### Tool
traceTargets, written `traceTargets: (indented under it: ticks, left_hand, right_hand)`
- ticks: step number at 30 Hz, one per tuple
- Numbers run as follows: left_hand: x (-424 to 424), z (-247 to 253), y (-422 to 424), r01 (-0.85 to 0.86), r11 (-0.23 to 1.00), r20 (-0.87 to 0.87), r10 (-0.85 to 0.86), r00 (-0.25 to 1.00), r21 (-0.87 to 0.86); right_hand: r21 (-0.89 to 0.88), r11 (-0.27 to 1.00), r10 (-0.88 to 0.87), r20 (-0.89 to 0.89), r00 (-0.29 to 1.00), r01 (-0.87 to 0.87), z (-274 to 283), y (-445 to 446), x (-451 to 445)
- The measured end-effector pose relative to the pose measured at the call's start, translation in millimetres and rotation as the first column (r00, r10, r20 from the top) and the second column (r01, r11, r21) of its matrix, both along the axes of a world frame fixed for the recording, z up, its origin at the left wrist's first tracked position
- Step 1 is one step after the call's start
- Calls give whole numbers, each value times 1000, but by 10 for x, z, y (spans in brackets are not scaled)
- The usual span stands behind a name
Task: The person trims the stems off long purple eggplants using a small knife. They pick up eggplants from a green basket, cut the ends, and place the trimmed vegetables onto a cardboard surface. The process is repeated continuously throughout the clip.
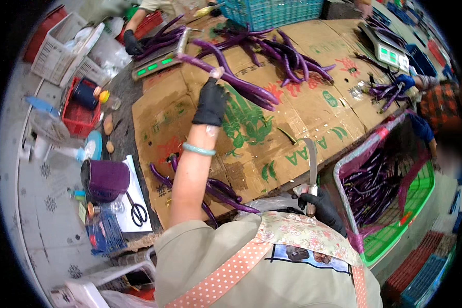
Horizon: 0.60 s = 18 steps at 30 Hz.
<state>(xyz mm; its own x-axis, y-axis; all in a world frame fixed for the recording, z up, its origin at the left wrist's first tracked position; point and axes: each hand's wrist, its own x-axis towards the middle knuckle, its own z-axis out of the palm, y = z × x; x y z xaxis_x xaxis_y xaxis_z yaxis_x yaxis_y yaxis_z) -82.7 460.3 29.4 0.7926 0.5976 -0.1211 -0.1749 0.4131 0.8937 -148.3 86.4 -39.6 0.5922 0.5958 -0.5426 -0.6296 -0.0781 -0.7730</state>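
My left hand [211, 101], in a black fingerless-tipped glove, reaches forward over the cardboard [169, 100]. Its bare thumb presses on a few long purple eggplants [236, 80], which it grips near their middle. Close to my apron, my right hand [323, 206] wears a black glove and holds a knife [312, 163] by its handle, the curved blade pointing away from me. Several more eggplants [225, 194] lie under and beside my left forearm. A cut green stem [287, 135] rests on the cardboard between the hands.
Ahead are an eggplant pile [288, 57], a teal crate [271, 13] and a digital scale [158, 63], where a co-worker's gloved hand [132, 43] touches eggplants. Scissors [138, 213] lie at left. At right, a co-worker's blue-gloved hand [405, 81] handles eggplants above a green basket [417, 213].
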Motion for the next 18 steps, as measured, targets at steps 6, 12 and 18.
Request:
traceTargets:
  ticks: [6, 12, 18]
  left_hand:
    - [-1831, -588, 513, -569, 747, 76, 582, 810, 345]
    - [-2845, -1288, -184, -554, 698, -112, 661, 742, 454]
    - [-2442, -1562, -625, -489, 771, -81, 565, 821, 408]
  right_hand:
    - [-44, 972, 236, 171, 957, -232, -66, 204, 129]
    - [-181, 874, 486, 287, 826, -451, -220, 962, 142]
    - [-279, 752, 651, 459, 605, -597, -383, 1667, -82]
